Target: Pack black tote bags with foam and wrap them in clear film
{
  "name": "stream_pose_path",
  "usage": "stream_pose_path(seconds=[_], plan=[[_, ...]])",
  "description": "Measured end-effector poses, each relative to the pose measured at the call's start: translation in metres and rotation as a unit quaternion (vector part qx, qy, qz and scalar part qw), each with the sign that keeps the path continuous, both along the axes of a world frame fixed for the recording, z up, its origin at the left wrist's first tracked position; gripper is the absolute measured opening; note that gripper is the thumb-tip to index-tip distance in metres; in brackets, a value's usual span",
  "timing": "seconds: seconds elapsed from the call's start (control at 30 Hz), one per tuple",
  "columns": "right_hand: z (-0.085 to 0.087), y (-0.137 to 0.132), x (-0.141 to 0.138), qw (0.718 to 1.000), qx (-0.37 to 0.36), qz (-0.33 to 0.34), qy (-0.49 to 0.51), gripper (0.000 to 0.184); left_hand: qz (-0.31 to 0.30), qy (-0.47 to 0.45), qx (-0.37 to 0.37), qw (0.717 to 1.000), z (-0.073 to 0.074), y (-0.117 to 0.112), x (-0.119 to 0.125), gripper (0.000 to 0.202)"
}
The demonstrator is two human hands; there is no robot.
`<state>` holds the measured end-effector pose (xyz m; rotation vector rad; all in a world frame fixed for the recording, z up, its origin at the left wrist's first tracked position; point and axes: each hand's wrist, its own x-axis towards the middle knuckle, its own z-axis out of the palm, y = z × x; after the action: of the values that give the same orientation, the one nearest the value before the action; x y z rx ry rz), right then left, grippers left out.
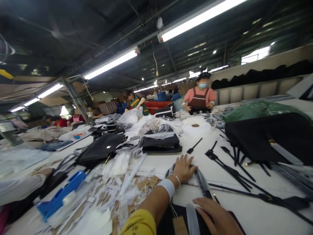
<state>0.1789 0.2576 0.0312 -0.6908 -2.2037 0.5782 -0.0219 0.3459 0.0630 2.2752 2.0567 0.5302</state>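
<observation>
A black handbag (pixel 168 217) lies at the bottom edge in front of me, partly cut off by the frame. A brown paper tag (pixel 180 226) hangs on it by a string, beside a strip of clear film (pixel 192 217). Its looped handle (pixel 201 179), wrapped in clear plastic, stretches away over the table. My left hand (pixel 184 168) rests on the far end of this loop with fingers spread. On the bag's right side lies my right hand (pixel 216 215), flat with its fingers extended. Neither hand is closed around anything.
Black straps with tabs (pixel 227 166) lie to the right, near a large black bag (pixel 266 137). More black bags (pixel 161 143) stand ahead. Paper tags and scraps (pixel 105 192) and a blue tape dispenser (pixel 61 195) are at left. A person (pixel 199 94) stands across the table.
</observation>
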Motion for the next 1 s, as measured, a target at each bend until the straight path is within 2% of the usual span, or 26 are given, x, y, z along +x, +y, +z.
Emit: stream_pose_path(seconds=[0.1,0.17,0.23,0.33,0.47,0.53,0.57,0.63,0.73,0.8,0.87,0.93,1.0], plan=[[0.016,-0.012,-0.001,0.999,-0.032,0.013,-0.011,0.029,-0.002,-0.029,0.008,1.0,0.021,0.016,-0.009,0.061],[0.023,-0.016,0.002,0.998,-0.055,0.007,-0.014,0.029,0.003,-0.05,0.011,0.999,0.032,0.035,-0.016,0.048],[0.027,-0.017,0.004,0.997,-0.078,-0.003,-0.011,0.029,0.005,-0.064,0.018,0.998,0.035,0.052,-0.017,0.034],[0.029,-0.016,0.004,0.994,-0.106,-0.003,-0.001,0.028,0.0,-0.075,0.029,0.997,0.02,0.056,-0.007,0.041],[0.029,-0.014,0.002,0.993,-0.117,-0.002,0.01,0.027,-0.014,-0.094,0.023,0.995,-0.014,0.035,0.008,0.046],[0.029,-0.014,0.001,0.994,-0.111,-0.004,0.007,0.028,-0.027,-0.109,0.015,0.994,-0.019,0.03,0.011,0.044],[0.03,-0.014,0.001,0.995,-0.104,-0.004,0.005,0.028,-0.032,-0.118,0.011,0.992,-0.016,0.03,0.011,0.043],[0.031,-0.014,0.002,0.996,-0.087,-0.012,0.007,0.029,-0.026,-0.142,0.009,0.989,0.0,0.032,0.008,0.042],[0.039,-0.015,0.009,0.997,-0.057,-0.041,0.022,0.03,0.007,-0.186,0.024,0.982,0.039,0.024,-0.007,0.045],[0.048,-0.016,0.02,0.996,-0.038,-0.072,0.027,0.031,0.022,-0.211,0.028,0.977,0.066,0.001,-0.025,0.044],[0.054,-0.022,0.039,0.995,-0.026,-0.097,0.015,0.034,0.03,-0.233,0.014,0.972,0.085,-0.044,-0.046,0.042],[0.053,-0.032,0.064,0.991,-0.039,-0.127,-0.012,0.043,0.053,-0.252,-0.009,0.966,0.092,-0.107,-0.063,0.044],[0.045,-0.049,0.093,0.981,-0.088,-0.164,-0.054,0.057,0.086,-0.276,-0.03,0.957,0.086,-0.179,-0.073,0.047]])
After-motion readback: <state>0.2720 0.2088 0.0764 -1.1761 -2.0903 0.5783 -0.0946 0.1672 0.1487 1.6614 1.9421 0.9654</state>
